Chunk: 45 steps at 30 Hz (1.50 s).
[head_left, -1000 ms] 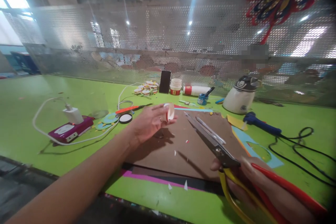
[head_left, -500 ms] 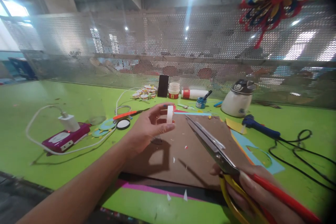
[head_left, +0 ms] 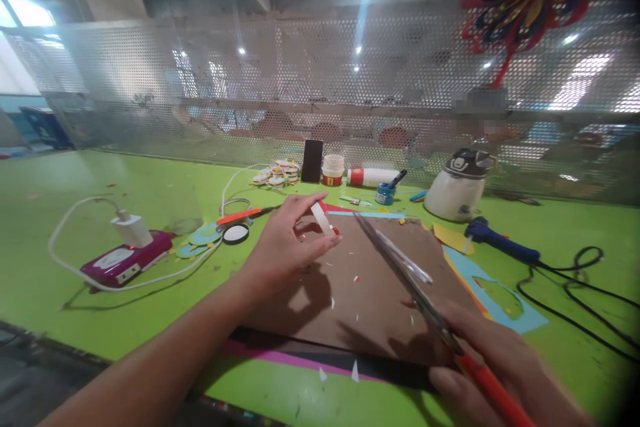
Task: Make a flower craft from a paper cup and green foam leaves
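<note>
Between the thumb and fingers of my left hand [head_left: 285, 237] is a small white strip [head_left: 320, 217] with red at its lower end. It leans, raised above a brown board [head_left: 370, 320]. My right hand [head_left: 495, 347] grips a pair of scissors [head_left: 425, 307] by the red handle. Their long blades point forward and left over the board, to the right of the strip and apart from it. The other handle is hidden. Small white paper scraps [head_left: 357, 278] lie on the board, along with a clear plastic piece [head_left: 403, 257] beside the blades.
On the left stands a purple power strip [head_left: 133, 260] with a white charger and cable. An orange cutter [head_left: 240, 217] lies near a round black-rimmed disc [head_left: 235, 234]. A phone [head_left: 313, 161] and a blue jar [head_left: 385, 194] stand behind. A kettle [head_left: 455, 190] and glue gun [head_left: 505, 242] are right.
The white strip has tilted in my left hand, its top now leaning left. My right hand has turned the scissors edge-on, so the yellow handle is out of sight.
</note>
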Tool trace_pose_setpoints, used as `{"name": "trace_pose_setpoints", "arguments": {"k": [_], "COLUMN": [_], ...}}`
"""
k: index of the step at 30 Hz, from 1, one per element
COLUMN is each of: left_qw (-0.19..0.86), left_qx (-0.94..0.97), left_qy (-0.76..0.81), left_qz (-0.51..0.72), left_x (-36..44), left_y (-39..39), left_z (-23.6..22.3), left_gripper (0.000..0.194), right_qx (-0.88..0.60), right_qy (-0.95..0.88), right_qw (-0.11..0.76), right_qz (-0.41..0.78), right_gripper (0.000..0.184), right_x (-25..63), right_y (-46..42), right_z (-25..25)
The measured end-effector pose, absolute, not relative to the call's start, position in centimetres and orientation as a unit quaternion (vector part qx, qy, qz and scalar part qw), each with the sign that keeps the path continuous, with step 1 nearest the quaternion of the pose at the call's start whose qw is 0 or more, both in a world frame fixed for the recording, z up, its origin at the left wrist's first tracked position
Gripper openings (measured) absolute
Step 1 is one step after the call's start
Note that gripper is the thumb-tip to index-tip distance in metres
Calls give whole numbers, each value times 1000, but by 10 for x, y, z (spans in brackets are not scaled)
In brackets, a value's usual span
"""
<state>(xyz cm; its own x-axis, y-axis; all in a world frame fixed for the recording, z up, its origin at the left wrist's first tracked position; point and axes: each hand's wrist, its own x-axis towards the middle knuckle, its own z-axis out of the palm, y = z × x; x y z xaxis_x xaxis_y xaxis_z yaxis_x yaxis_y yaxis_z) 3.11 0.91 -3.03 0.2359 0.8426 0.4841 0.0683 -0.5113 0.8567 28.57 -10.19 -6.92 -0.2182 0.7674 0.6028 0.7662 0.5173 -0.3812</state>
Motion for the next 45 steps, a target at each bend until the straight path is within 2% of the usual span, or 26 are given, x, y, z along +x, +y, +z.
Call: {"name": "trace_pose_setpoints", "arguments": {"k": [2,4,6,13,23,32,40,45], "left_qw": [349,333,325,340,227,189,-14,-57], "left_qx": [703,708,709,693,732,756,813,812], "left_qy": [328,323,324,350,386,372,385,380], "left_qz": [525,532,535,531,514,504,437,440], "left_x": [31,31,32,35,38,37,32,32], "left_y": [9,9,8,4,1,3,8,10], "left_z": [-32,-35,-37,-39,-38,-41,-45,-48], "left_gripper": [58,57,57,53,45,44,52,53], "right_qx": [-463,-454,-461,-468,-478,-489,-507,-504], "right_qy": [-821,-846,-848,-827,-827,-821,-813,-812], "right_qw": [330,272,253,282,262,253,250,254], "right_qz": [-57,-66,-73,-131,-140,-151,-138,-150], "right_gripper": [39,40,39,41,38,37,37,35], "right_x": [285,284,283,281,280,279,280,278], "right_y": [-99,-95,-94,-94,-96,-96,-97,-99], "right_z": [-70,-69,-69,-74,-72,-70,-74,-71]}}
